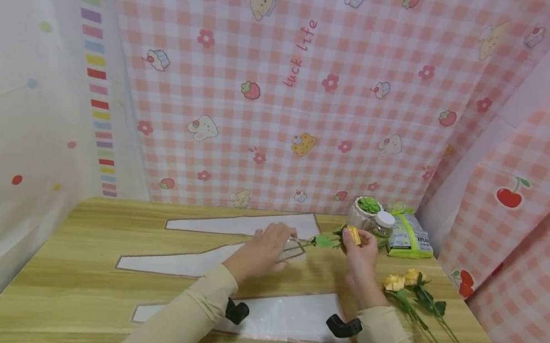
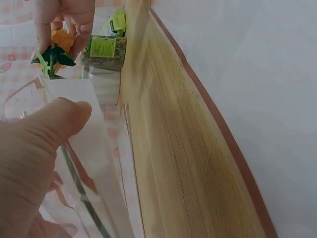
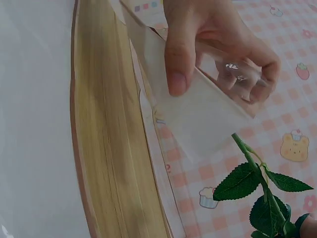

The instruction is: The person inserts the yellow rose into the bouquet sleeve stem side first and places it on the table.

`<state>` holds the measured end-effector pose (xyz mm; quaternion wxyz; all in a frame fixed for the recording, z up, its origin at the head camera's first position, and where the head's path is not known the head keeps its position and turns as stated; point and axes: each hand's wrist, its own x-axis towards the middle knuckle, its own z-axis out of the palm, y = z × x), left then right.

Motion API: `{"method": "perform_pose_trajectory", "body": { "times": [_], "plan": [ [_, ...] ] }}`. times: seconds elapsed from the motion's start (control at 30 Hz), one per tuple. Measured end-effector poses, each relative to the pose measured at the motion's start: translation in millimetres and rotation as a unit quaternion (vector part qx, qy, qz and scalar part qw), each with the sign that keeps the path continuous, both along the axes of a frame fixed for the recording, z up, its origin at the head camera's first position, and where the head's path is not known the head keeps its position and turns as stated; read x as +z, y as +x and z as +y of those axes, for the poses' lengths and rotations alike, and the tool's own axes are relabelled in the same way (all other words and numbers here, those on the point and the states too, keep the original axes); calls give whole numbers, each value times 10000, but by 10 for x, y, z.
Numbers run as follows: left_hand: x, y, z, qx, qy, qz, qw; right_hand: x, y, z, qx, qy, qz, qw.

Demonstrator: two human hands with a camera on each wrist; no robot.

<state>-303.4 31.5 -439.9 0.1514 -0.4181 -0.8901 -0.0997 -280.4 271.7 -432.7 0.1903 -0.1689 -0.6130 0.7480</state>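
Note:
My left hand (image 1: 266,249) grips the wide mouth of a white-and-clear flower sleeve (image 2: 74,91), its thumb on the white side. The sleeve's wide end is raised off the table, and its narrow end points left. My right hand (image 1: 362,259) pinches a yellow artificial rose (image 1: 354,235) at its head, just right of the mouth. Green leaves (image 3: 237,181) on the rose's stem are outside the sleeve. The stem (image 2: 81,188) runs into the sleeve and shows through the clear film under my left hand. In the right wrist view, only a bit of my right hand shows at the lower corner.
Two more flower sleeves lie flat, one behind (image 1: 244,226) and one in front (image 1: 284,320). Two yellow roses (image 1: 395,283) lie at the right. A potted succulent (image 1: 368,205), a white-lidded jar (image 1: 384,221) and a green-and-grey bag (image 1: 409,236) stand at the back right.

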Motion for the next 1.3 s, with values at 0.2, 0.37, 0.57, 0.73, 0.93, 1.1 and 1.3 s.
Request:
{"method": "perform_pose_trajectory", "body": {
  "times": [0.2,0.37,0.57,0.73,0.93,1.1,1.3],
  "plan": [
    [-51,-70,-32,-78,39,164,9998,-28,13,-105,-108,276,54,9995],
    [-18,-78,-54,-161,165,274,9994,-56,17,-171,-21,457,131,9989],
    [22,-68,-53,-272,239,414,9985,-51,25,-241,172,570,128,9981],
    [21,-85,-49,-90,230,239,9994,-28,71,-262,495,714,7,9962],
    [18,-77,-76,-4,428,-54,9991,25,143,-274,866,736,22,9935],
    [30,-56,-110,210,595,-89,9980,51,154,-269,864,670,62,9940],
    [18,-51,-107,466,653,-112,9967,71,151,-257,668,793,-29,9946]
  ]
}}
